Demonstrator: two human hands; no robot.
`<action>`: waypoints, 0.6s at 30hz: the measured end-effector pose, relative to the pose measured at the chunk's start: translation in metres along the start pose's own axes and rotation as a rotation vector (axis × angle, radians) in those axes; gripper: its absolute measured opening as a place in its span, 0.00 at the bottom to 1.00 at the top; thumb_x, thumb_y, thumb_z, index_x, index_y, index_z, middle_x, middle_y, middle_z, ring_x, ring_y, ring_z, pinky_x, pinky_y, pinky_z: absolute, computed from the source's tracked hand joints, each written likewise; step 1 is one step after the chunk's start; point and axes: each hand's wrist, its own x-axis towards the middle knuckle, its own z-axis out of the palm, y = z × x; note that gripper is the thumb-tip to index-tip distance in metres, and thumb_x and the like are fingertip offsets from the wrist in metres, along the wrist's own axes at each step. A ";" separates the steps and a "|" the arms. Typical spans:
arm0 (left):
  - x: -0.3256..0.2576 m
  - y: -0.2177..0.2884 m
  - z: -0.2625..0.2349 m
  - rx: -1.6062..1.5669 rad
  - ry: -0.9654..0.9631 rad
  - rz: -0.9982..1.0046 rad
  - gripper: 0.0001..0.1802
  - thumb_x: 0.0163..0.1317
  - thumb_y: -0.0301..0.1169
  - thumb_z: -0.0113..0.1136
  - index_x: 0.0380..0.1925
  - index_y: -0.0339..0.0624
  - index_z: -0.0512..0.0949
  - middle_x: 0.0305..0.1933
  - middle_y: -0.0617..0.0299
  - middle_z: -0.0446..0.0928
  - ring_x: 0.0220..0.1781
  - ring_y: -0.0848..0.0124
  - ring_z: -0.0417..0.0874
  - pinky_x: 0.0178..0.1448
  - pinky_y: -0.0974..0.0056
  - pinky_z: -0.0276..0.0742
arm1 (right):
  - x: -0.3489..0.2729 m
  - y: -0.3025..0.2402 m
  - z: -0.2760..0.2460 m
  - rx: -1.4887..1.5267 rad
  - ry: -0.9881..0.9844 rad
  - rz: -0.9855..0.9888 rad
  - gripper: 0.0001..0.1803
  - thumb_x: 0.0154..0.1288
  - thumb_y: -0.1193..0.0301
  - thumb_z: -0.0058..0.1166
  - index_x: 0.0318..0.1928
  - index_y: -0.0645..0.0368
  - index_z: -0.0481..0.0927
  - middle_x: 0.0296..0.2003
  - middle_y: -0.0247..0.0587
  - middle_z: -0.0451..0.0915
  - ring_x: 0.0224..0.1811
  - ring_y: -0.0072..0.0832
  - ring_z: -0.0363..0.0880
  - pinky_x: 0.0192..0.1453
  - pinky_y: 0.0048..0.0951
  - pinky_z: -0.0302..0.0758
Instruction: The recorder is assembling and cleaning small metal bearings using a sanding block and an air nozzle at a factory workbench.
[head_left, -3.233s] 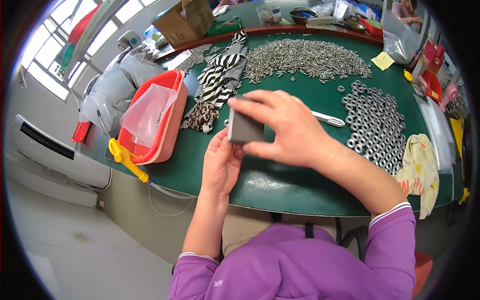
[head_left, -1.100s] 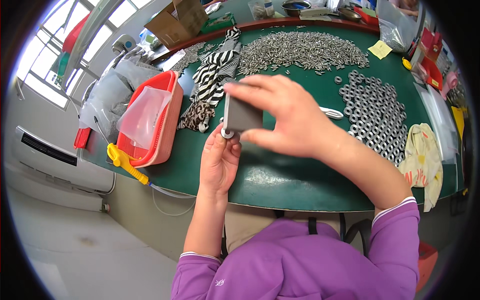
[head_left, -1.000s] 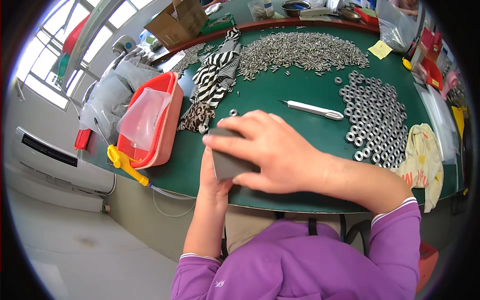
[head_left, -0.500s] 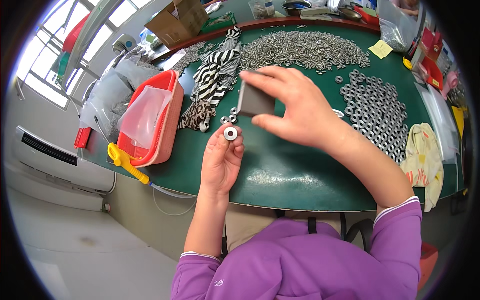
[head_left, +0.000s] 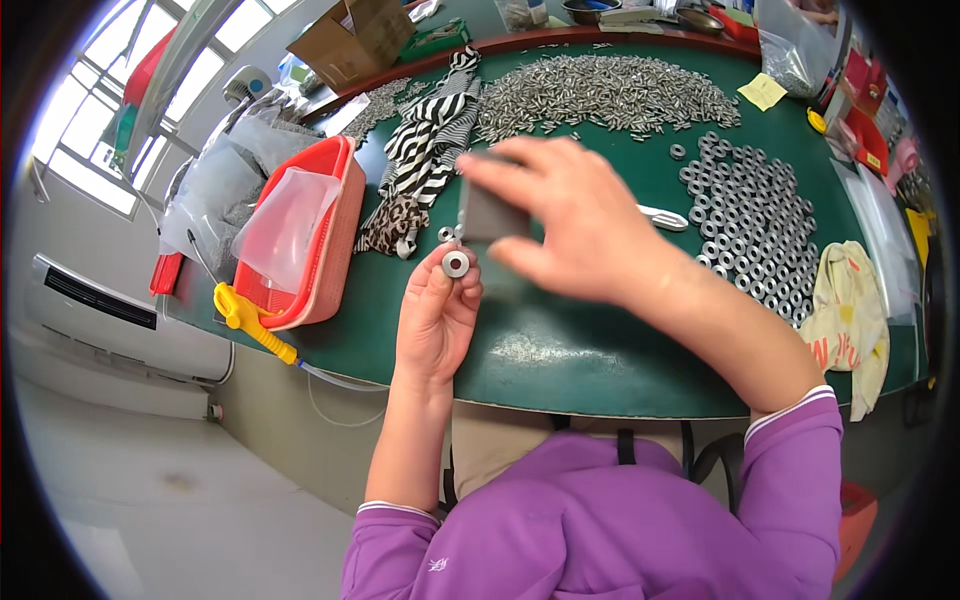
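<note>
My left hand (head_left: 437,320) pinches a silver metal ring (head_left: 456,274) between thumb and fingertips, its round hole facing up toward me. Just beyond the fingers, a few similar loose rings (head_left: 446,234) lie on the green tabletop, partly covered. Above and to the right, my right hand (head_left: 590,220) grips a dark grey rectangular block (head_left: 494,208) between thumb and fingers. The block hangs close to the held ring; a small gap seems to remain between them. Motion blurs the right fingers and the block slightly.
A heap of small metal pins (head_left: 610,95) spreads across the table's far side. Many rings (head_left: 750,220) cover the right, beside a cream cloth (head_left: 845,310). Leftward are striped fabric (head_left: 430,140), a red basket (head_left: 345,210) and a yellow air gun (head_left: 240,312). A white flat object (head_left: 665,217) lies behind my right wrist.
The block in my right hand has shifted left, closer over the loose rings. My left hand with its ring has moved slightly left. More of the white object behind the right wrist shows.
</note>
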 end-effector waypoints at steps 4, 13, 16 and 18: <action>0.001 -0.003 0.008 -0.033 0.039 0.014 0.14 0.63 0.28 0.54 0.48 0.40 0.73 0.46 0.58 0.73 0.42 0.73 0.74 0.45 0.72 0.73 | 0.003 0.006 -0.007 0.095 0.014 -0.023 0.34 0.42 0.68 0.62 0.56 0.52 0.71 0.52 0.46 0.71 0.51 0.44 0.70 0.54 0.40 0.68; -0.002 -0.003 0.012 0.094 0.030 0.064 0.15 0.62 0.31 0.56 0.48 0.41 0.73 0.44 0.58 0.74 0.37 0.73 0.74 0.41 0.71 0.72 | 0.002 0.026 -0.002 -0.121 0.041 0.047 0.36 0.43 0.67 0.62 0.59 0.47 0.70 0.53 0.45 0.70 0.52 0.42 0.69 0.56 0.39 0.67; 0.000 -0.001 0.011 0.117 0.026 0.075 0.14 0.61 0.30 0.57 0.47 0.42 0.73 0.44 0.58 0.74 0.38 0.72 0.75 0.41 0.70 0.74 | 0.002 0.033 -0.004 0.021 0.001 0.128 0.36 0.44 0.66 0.62 0.59 0.48 0.69 0.54 0.43 0.70 0.55 0.40 0.68 0.60 0.38 0.65; -0.001 -0.002 0.011 0.144 0.150 0.088 0.15 0.61 0.28 0.57 0.48 0.42 0.71 0.46 0.57 0.74 0.40 0.72 0.77 0.42 0.68 0.76 | 0.003 0.029 -0.001 0.079 -0.004 0.134 0.35 0.44 0.65 0.62 0.58 0.50 0.69 0.53 0.44 0.70 0.55 0.42 0.67 0.60 0.38 0.65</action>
